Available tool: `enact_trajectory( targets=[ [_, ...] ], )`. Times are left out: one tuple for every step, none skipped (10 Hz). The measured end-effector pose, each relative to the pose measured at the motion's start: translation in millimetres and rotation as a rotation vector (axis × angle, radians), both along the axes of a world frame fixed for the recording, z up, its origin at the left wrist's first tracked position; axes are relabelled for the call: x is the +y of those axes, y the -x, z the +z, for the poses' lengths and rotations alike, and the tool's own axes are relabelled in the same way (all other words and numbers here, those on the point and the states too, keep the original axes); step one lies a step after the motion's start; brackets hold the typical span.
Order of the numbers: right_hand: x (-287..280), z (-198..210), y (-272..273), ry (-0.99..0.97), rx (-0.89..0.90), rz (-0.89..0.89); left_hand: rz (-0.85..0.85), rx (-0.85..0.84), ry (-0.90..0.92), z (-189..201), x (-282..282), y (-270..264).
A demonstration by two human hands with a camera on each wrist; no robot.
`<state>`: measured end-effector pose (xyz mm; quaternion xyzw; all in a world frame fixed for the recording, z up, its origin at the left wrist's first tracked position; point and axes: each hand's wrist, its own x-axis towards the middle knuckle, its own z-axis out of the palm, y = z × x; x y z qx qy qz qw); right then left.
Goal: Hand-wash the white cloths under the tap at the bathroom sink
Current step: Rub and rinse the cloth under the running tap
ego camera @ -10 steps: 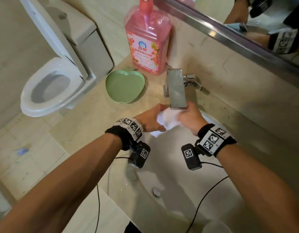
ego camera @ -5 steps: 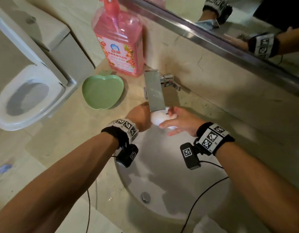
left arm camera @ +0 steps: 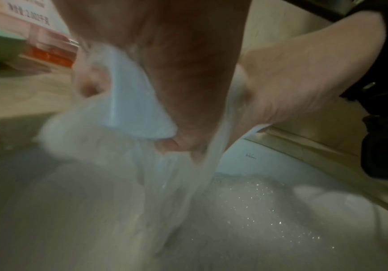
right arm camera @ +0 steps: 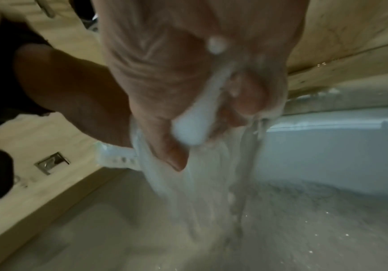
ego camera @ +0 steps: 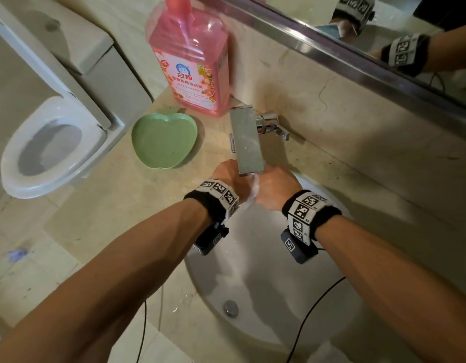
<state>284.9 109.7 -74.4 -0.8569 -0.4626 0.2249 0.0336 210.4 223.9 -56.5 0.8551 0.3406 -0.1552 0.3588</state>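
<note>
Bathroom counter of pale stone, with a round white sink set into it: both hands worked a white cloth under the running tap.

Left hand and right hand were pressed close together just below the spout, each with fingers curled round its part of the cloth, so that only small folds showed between them. From the right wrist, a wet roll of cloth bulged out between the curled fingers while water streamed into the basin. Soaked through, it would likely be limp, heavier than when dry and a little slippery, so bunching a thick fold in each fist seemed the surest hold. A pink soap bottle and a green dish stood on the counter left of the tap.
</note>
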Motion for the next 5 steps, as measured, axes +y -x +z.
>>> enact_trajectory(
  targets=[
    [-3,-3,-3,0.017,-0.069,0.056,-0.036,0.074,-0.014,-2,0,-1],
    [-5,-4,-5,0.023,-0.089,0.098,-0.255,0.066,-0.056,1,-1,-5],
    [-8,-4,-8,-0.022,0.055,-0.046,-0.327,0.051,-0.019,7,-2,-9],
    [-7,1,-12,-0.07,0.23,-0.128,-0.354,0.052,0.034,5,3,-6],
    [-5,13,-12,-0.081,0.301,-0.095,-0.243,0.081,0.08,0,14,5]
  ],
)
